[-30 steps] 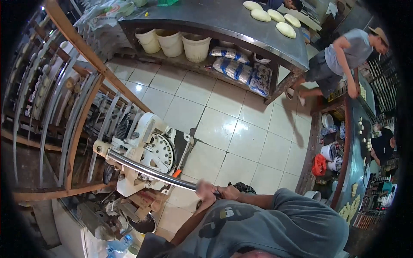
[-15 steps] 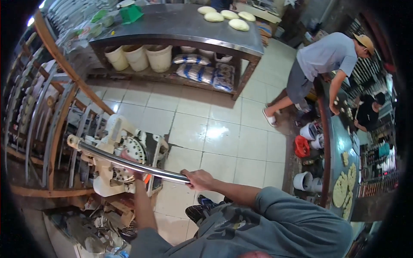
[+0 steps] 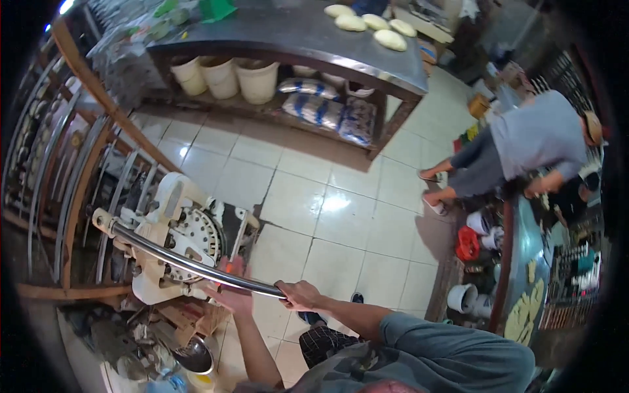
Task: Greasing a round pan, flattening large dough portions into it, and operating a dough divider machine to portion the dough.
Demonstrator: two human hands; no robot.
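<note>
My right hand [image 3: 301, 296] is wrapped round the end of a long, shiny metal lever [image 3: 187, 263]. The lever slants up to the left, to a pivot on a cream-coloured dough divider [image 3: 157, 278] with a round plate full of holes [image 3: 201, 236]. Just below the lever and beside the machine is my left hand [image 3: 234, 298], its fingers stretched out and partly hidden behind the bar. Nothing shows in that palm. An orange-red spot lies by its fingertips, too small to make out.
Ahead stands a steel table [image 3: 295, 39] bearing several dough pieces [image 3: 390, 40], with buckets [image 3: 257, 82] and sacks [image 3: 314, 110] beneath. A wooden rack [image 3: 98, 98] rises at the left. On the right, a co-worker [image 3: 537, 137] leans over a counter [image 3: 522, 242] with flat dough.
My left hand has come away from the divider's round plate, toward me and right. My right hand still grips the lever. The co-worker has shifted and bent lower; the whole view has swung somewhat.
</note>
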